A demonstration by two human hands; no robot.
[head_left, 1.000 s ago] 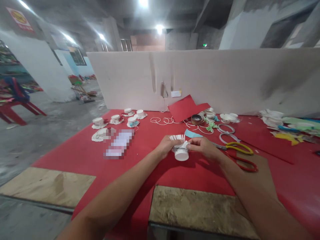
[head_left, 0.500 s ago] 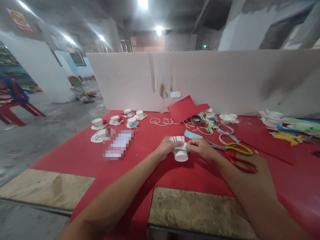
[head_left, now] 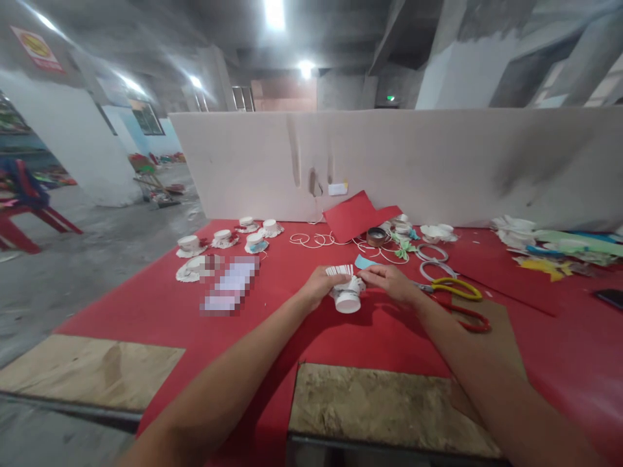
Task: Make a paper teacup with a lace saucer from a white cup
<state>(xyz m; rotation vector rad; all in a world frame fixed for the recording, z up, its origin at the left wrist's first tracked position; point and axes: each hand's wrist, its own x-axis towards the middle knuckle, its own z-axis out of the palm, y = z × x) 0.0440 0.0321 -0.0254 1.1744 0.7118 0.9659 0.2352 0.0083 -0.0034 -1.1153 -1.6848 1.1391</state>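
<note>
A small white paper cup (head_left: pixel 348 303), its side cut into strips, is held over the red table covering with its base toward me. My left hand (head_left: pixel 318 285) is closed around the cup's left side, the thumb lying across the strips. At the upper right of the cup, my right hand (head_left: pixel 387 280) pinches the end of a strip, and the strips on that side look folded. Just behind the cup lies a piece of light blue paper (head_left: pixel 364 262). Scissors with yellow and red handles (head_left: pixel 457 287) lie by my right forearm, which partly hides them.
Several white cups with frilled brims (head_left: pixel 222 238) stand at the back left, near a blurred-out rectangle (head_left: pixel 232 285). White cord (head_left: pixel 311 240), red paper (head_left: pixel 351 215) and a tape roll (head_left: pixel 378 236) lie at the back. A pale upright board (head_left: pixel 389 162) closes off the far edge.
My right fingers have moved slightly up and away from the cup's side, pinching at a strip. The left hand keeps its hold. The view has shifted a little.
</note>
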